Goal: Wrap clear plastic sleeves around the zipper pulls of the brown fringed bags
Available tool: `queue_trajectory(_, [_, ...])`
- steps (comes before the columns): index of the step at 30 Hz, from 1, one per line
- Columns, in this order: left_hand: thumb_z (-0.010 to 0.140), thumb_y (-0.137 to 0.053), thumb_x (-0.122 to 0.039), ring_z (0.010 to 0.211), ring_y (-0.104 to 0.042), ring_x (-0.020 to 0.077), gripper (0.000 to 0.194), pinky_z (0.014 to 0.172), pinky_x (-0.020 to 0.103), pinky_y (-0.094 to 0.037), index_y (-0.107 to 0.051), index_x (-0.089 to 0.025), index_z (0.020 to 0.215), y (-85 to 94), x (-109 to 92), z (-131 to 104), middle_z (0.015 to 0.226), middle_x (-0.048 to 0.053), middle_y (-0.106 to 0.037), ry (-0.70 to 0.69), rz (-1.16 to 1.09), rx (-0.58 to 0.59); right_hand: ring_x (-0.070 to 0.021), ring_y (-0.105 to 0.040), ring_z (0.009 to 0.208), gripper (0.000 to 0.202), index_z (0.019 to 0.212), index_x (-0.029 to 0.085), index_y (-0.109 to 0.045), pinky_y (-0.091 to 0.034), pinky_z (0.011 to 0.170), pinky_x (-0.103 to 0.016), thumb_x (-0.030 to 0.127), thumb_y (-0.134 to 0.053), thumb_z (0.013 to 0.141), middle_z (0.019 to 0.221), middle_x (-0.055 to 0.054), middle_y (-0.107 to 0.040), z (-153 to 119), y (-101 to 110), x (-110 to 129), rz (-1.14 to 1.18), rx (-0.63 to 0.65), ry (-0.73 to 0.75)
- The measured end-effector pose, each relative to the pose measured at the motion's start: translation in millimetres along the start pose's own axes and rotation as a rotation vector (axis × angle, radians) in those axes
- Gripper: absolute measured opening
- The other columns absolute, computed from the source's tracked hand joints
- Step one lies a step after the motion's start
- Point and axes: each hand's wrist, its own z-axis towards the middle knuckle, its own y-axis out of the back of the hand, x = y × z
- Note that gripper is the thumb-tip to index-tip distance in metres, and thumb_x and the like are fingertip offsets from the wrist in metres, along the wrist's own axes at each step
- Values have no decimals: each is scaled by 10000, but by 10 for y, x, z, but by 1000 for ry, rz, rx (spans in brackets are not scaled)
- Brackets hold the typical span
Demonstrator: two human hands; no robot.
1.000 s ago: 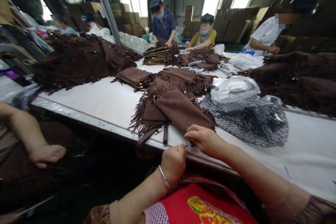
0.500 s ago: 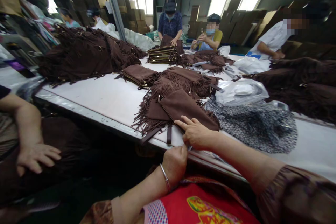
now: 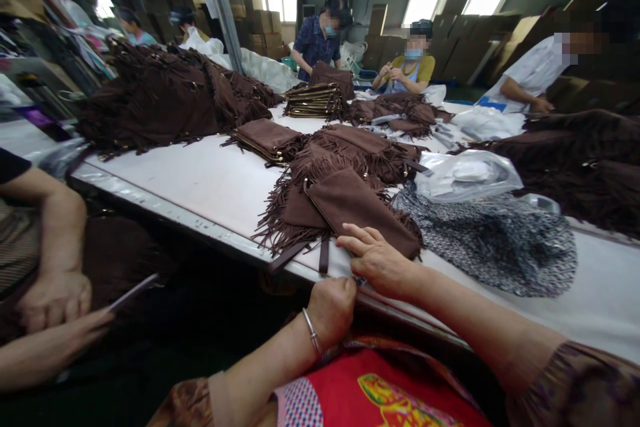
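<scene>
My left hand (image 3: 333, 310), with a silver bangle at the wrist, is closed in a fist at the table's front edge; what it grips is hidden. Right above it, my right hand (image 3: 377, 263) rests with fingers spread against the lower side of a brown pouch (image 3: 357, 203). Under the pouch lie more brown fringed pieces (image 3: 297, 207), with dark straps (image 3: 324, 255) hanging toward the edge. Between my two hands there is something small that I cannot make out.
A grey knitted cloth (image 3: 490, 240) and a clear plastic bag (image 3: 467, 177) lie on the right. Stacked pouches (image 3: 315, 101) and a large brown heap (image 3: 155, 103) are farther back. At left, a person's hands (image 3: 55, 310) hold a thin pale object. Others work beyond the table (image 3: 185, 177).
My right hand's fingers have shifted slightly; my left fist stays put. At left, the neighbouring person's second hand has appeared with a thin pale object. The person at the back has turned and leaned.
</scene>
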Motion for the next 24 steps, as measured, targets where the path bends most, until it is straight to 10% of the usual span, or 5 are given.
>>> queue_trajectory(8, [923, -407, -306, 602, -507, 168, 296, 590, 280, -309, -589, -199, 715, 47, -116, 88, 684, 74, -612, 169, -298, -50, -314, -250, 1398, 148, 826, 192, -709, -251, 1097, -474, 213, -568, 864, 1363, -74, -526, -424, -359, 227, 61, -411, -251])
queue_trajectory(14, [879, -426, -418, 447, -444, 131, 414, 499, 262, -302, -509, -198, 539, 18, -275, 164, 470, -6, -508, 550, -736, 235, -325, -305, 1372, 248, 955, 255, -729, -355, 1050, -517, 141, -535, 850, 1404, -58, -492, -833, -547, 332, 143, -547, -340])
queue_trajectory(19, [896, -446, -417, 525, -468, 144, 403, 555, 274, -296, -525, -200, 566, 57, -305, 118, 551, 24, -554, 372, -484, 40, -309, -411, 1301, 215, 909, 220, -710, -394, 1031, -517, 153, -511, 863, 1289, -102, -564, -1064, -461, 298, 134, -715, -433])
queue_trajectory(24, [918, -418, -368, 620, -502, 172, 337, 624, 299, -324, -572, -213, 660, 71, -399, 67, 676, 71, -606, 216, -336, -54, -312, -405, 1298, 303, 1137, 233, -658, -374, 1032, -506, 168, -526, 872, 1362, -100, -529, -917, -506, 389, 93, -605, -369])
